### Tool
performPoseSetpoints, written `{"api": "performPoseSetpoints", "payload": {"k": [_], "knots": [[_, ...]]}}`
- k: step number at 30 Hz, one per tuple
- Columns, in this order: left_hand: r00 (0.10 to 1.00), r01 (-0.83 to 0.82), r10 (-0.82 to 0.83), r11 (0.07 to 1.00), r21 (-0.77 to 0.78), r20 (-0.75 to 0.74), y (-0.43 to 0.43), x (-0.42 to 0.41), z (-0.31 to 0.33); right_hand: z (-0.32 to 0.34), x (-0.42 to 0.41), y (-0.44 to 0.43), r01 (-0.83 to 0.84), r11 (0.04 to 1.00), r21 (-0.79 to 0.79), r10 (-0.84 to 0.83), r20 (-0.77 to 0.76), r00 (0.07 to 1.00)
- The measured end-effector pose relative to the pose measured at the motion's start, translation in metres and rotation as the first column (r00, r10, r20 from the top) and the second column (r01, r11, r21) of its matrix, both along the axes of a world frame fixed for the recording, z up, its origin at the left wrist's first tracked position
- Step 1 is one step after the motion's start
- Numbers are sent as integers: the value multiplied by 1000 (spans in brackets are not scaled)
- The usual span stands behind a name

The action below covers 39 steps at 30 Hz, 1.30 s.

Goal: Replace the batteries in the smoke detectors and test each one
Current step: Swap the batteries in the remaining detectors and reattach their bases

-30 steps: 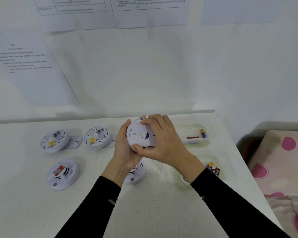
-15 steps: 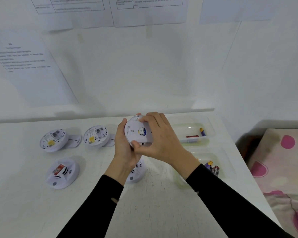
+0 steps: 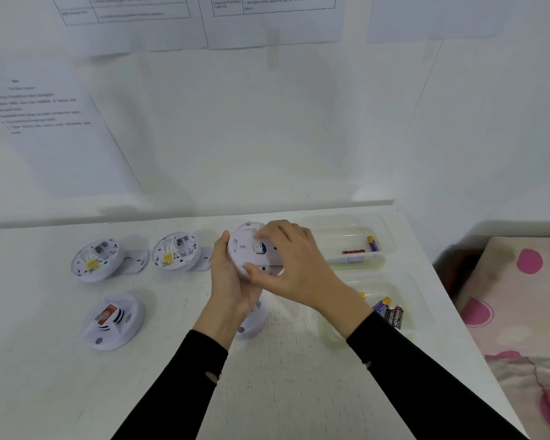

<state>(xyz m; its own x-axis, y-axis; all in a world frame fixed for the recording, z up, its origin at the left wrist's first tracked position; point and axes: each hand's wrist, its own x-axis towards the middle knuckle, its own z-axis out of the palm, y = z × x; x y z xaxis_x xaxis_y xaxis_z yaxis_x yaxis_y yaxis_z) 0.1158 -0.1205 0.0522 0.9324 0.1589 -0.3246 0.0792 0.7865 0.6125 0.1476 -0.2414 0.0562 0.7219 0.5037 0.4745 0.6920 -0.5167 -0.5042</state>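
1. A white table [image 3: 292, 376] is carrying everything, and a cover with pink dots [image 3: 521, 312] is lying to the right of it.
2. Two clear trays are standing along the table's right side, the far tray [image 3: 337, 223] behind the near tray [image 3: 419, 300].
3. The left hand [image 3: 232, 281] is cupping the held smoke detector [image 3: 243, 249] from the left, with the fingers curled behind it and the thumb on its rim.
4. The right hand [image 3: 294, 265] is gripping it from the right, with the thumb pressing the lower edge and the fingers bent over the top.
5. The held smoke detector is hanging above the middle of the table. Its flat side, with a blue and yellow mark, is facing the camera.
6. The rear-left detector [image 3: 96, 258] and the second rear detector [image 3: 175, 250] are lying opened. The front-left detector [image 3: 113, 319] is showing a red piece. The fourth detector [image 3: 254, 319] is hiding partly under the wrists.
7. The near batteries [image 3: 391, 312] are lying in the near tray, and the far batteries [image 3: 372, 243] in the far tray.
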Motion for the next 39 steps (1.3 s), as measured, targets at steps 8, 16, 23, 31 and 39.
{"api": "performPoseSetpoints", "payload": {"k": [8,16,23,31,39], "knots": [[1000,1,-6,949,314,15,22,14,14,17,8,1,160,917,364,148,-687,712],[988,-140,152,852,505,17,69,8,-2,-6,53,13,546,749,377,335,-925,180],[949,-213,303,414,885,87,113,-6,-31,-26,63,35,566,801,192,205,-978,41],[883,46,440,265,963,-163,148,5,-72,-47,69,41,550,834,34,-122,-962,244],[897,121,390,235,964,-208,160,14,-87,-48,44,60,300,927,-223,-373,-511,774]]}}
